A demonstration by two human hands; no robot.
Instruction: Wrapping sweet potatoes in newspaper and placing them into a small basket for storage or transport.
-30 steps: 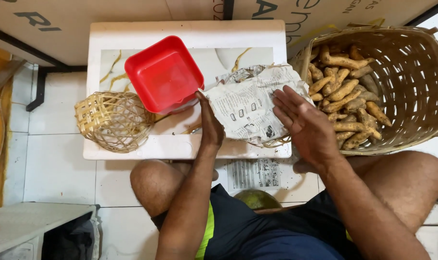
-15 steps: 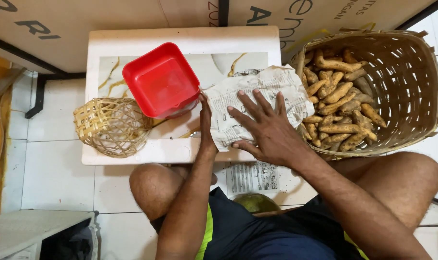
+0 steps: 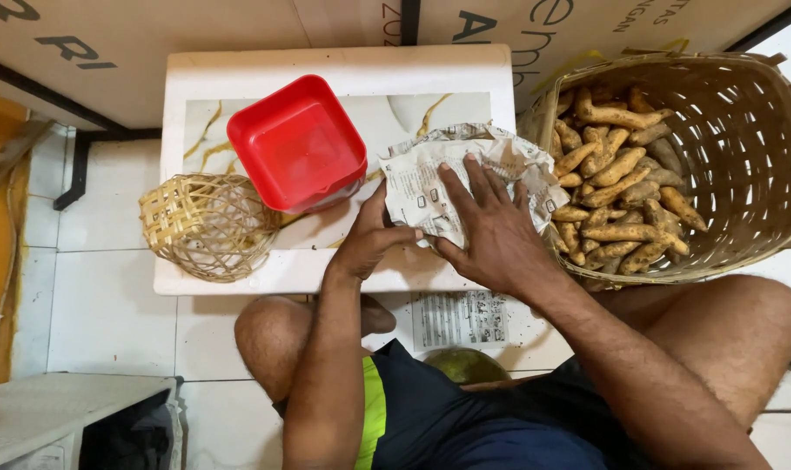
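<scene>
Seen from above: a big round woven basket at the right, tilted toward the knees, holding many brown, earthy, long tubers piled on its near side. To its left, touching it, a low white counter with a marble-like pattern of yellow veins, standing on a white tiled floor. On the counter, near the middle, a square red plastic tray, lying tilted on something below that cannot be made out. At the left edge of the counter, partly hanging over it, a small openwork basket of pale bamboo strips. Between the red tray and the big basket, a crumpled bundle of printed newspaper on the counter. Right hand flat on top of this bundle, fingers spread wide and straight, pressing and not closed around it. Left hand at the near left edge of the bundle, fingers curled, thumb and fingertips pinching the paper edge. On the floor between the knees, another printed paper sheet lying flat.
</scene>
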